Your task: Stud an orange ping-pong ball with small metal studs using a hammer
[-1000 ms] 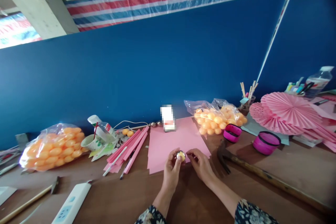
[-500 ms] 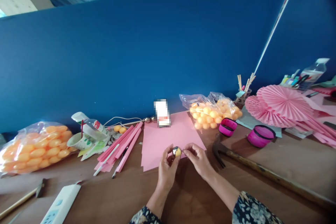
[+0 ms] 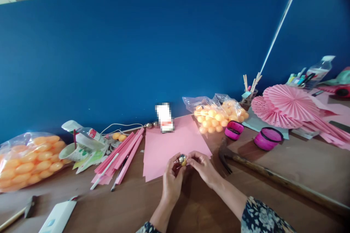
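My left hand [image 3: 172, 176] grips a small shiny ball [image 3: 182, 159] between thumb and fingers. The ball is mirror-like silver on part of its surface and yellowish low on its right side. My right hand [image 3: 202, 167] is closed in a pinch at the ball's right side, its fingertips at or very near the surface. Whatever lies in that pinch is too small to make out. Both hands are over the near edge of a stack of pink paper sheets [image 3: 175, 145] on the brown table.
Bags of orange balls lie at left [image 3: 30, 164] and back right [image 3: 212, 116]. A long-handled hammer [image 3: 262, 169] stretches rightward near two magenta containers [image 3: 268, 139]. Pink paper strips [image 3: 120, 153], a power strip [image 3: 58, 216], a second hammer [image 3: 29, 207] and pink paper fans [image 3: 291, 102] surround the hands.
My right fingertips have come in from a small gap to the ball's side. The ball is turned slightly in my left hand. The view has shifted a little to the right.
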Demonstrator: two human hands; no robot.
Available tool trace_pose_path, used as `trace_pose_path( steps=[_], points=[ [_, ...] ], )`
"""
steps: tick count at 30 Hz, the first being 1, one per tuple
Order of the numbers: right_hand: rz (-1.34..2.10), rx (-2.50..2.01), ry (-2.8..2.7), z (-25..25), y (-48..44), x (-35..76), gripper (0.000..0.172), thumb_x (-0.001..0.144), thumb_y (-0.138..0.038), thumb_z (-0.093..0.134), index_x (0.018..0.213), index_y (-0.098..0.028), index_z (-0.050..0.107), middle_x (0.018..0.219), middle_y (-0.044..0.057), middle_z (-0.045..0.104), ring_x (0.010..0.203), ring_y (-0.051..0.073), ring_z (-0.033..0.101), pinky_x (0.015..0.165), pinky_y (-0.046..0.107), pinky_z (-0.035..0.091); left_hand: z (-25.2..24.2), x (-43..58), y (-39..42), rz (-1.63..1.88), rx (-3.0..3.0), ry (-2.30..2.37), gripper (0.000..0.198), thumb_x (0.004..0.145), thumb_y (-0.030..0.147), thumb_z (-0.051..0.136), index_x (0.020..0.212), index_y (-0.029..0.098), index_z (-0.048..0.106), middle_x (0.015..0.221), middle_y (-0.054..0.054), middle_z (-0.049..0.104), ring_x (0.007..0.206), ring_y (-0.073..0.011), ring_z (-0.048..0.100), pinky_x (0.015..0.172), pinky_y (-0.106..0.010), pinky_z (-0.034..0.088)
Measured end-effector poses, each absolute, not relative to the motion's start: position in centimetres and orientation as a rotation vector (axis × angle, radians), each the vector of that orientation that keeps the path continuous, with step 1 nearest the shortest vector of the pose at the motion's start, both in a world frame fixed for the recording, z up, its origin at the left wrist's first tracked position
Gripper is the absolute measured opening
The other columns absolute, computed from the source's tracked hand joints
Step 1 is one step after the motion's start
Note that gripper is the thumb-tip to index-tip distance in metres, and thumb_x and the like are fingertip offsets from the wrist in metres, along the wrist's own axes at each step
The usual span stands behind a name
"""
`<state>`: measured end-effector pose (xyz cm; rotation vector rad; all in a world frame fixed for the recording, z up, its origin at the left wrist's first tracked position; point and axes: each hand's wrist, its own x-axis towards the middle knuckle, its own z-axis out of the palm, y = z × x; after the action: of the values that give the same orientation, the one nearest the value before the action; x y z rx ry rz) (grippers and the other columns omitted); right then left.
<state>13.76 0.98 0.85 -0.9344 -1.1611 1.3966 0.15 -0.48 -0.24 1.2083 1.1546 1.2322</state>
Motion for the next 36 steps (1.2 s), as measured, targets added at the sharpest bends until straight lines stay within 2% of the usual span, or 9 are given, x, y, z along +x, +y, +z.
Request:
trace_pose_path(
  steps=[13,36],
  points=[
    [1.351,-0.969,-1.276,-0.05,1.28,14.12,0.019,0.077,-0.036,0.055,0.075,-0.017,0.057,0.069,-0.001,0.055,0.067,0.012,0.049,0.065,0.024,0.039,-0.40,0.15,-0.20,1.220,1.204,1.175,0.038,0.074,0.023,0.056,0.111,0.020,0.047,0.107,-0.008,0.059,0.095,-0.0175,0.058,0.086,-0.033,0.046],
    [1.388,-0.984,-1.303,0.43,1.07,14.13,0.019,0.078,-0.034,0.055,0.074,-0.016,0.056,0.067,-0.001,0.054,0.064,0.011,0.048,0.062,0.023,0.038,0.02,0.16,-0.39,1.248,1.203,1.188,0.036,0.072,0.022,0.058,0.107,0.018,0.048,0.106,-0.009,0.060,0.095,-0.0178,0.058,0.087,-0.034,0.045]
  ],
)
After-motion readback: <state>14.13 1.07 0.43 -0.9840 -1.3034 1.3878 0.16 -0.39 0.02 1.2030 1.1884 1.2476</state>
